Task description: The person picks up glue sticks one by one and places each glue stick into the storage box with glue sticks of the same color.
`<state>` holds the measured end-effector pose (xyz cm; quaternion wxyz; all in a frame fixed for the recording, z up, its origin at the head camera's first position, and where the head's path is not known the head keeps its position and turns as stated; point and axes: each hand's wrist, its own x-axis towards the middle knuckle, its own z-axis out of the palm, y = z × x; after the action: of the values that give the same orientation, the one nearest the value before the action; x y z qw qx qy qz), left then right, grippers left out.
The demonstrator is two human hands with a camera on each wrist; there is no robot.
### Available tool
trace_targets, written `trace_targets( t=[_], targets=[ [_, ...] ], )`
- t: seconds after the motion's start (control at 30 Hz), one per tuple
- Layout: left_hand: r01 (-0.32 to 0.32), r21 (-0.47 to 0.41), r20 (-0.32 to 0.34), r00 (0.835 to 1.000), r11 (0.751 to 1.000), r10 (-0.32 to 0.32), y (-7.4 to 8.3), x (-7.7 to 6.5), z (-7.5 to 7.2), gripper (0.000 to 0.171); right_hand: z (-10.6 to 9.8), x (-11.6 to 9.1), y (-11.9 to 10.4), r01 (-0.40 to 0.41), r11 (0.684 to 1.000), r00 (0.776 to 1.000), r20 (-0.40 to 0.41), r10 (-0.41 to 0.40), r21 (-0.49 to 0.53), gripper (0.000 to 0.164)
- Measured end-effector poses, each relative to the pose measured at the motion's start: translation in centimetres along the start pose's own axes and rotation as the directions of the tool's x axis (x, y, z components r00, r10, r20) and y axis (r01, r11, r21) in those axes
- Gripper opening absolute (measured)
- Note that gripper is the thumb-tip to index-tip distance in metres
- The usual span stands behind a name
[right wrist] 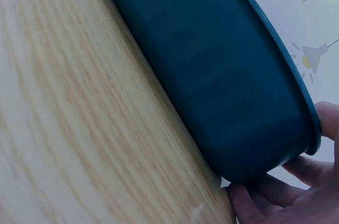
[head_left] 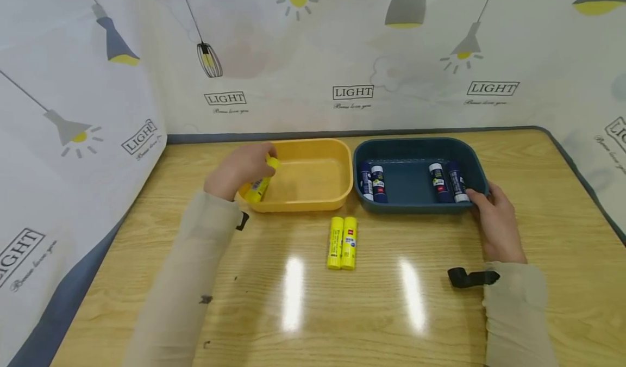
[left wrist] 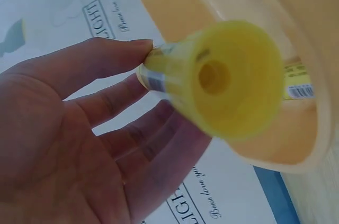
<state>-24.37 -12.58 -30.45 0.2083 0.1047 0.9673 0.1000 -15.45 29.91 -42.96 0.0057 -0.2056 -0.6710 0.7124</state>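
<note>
My left hand (head_left: 244,166) is over the left end of the yellow tray (head_left: 318,204). It pinches a yellow glue stick (head_left: 273,163) between thumb and fingertips; the left wrist view shows its hollow round end facing the camera. Another yellow glue stick (left wrist: 299,82) lies inside the tray there. At the right, my right hand (head_left: 501,228) grips the front right corner of the dark blue tray (head_left: 415,209), thumb at the rim and fingers against the outside and underside. Two dark blue glue sticks (head_left: 379,184) lie at this tray's left end, two more (head_left: 441,183) near its right end.
Two yellow glue sticks (head_left: 342,243) lie side by side on the wooden table (head_left: 352,312), in front of the trays. The trays stand next to each other near the back edge. A lamp-patterned cloth (head_left: 293,57) hangs behind and at the sides.
</note>
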Motion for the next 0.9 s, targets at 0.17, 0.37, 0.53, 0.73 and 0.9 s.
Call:
trace_targets(
  t=[0.17, 0.37, 0.53, 0.73, 0.9],
  targets=[
    [0.05, 0.0, 0.031, 0.998, 0.999, -0.05, -0.3, 1.4, -0.1, 0.041, -0.1, -0.1, -0.1, 0.009, 1.0, 1.0, 0.003, -0.009, 0.001, 0.069],
    [0.129, -0.003, 0.044, 0.991, 0.992, -0.128, -0.3, 2.6, 0.0, 0.04, -0.1, 0.0, -0.1, -0.006, 1.0, 1.0, 0.0, 0.006, 0.01, 0.07],
    [0.179, 0.026, 0.025, 0.983, 0.984, -0.18, -0.2, 2.8, 0.4, 0.035, -0.1, 0.0, 0.1, -0.004, 1.0, 1.0, -0.016, 0.003, -0.009, 0.068],
    [0.201, 0.106, -0.029, 0.98, 0.974, -0.199, -0.6, 3.2, 1.2, 0.018, -0.1, 0.0, 0.2, 0.016, 1.0, 0.999, -0.028, -0.016, -0.009, 0.067],
    [0.153, 0.186, -0.06, 0.988, 0.971, -0.144, -0.9, 3.5, 1.8, 0.014, -0.1, -0.2, 0.0, 0.017, 1.0, 1.0, -0.023, -0.017, -0.009, 0.067]
  ],
)
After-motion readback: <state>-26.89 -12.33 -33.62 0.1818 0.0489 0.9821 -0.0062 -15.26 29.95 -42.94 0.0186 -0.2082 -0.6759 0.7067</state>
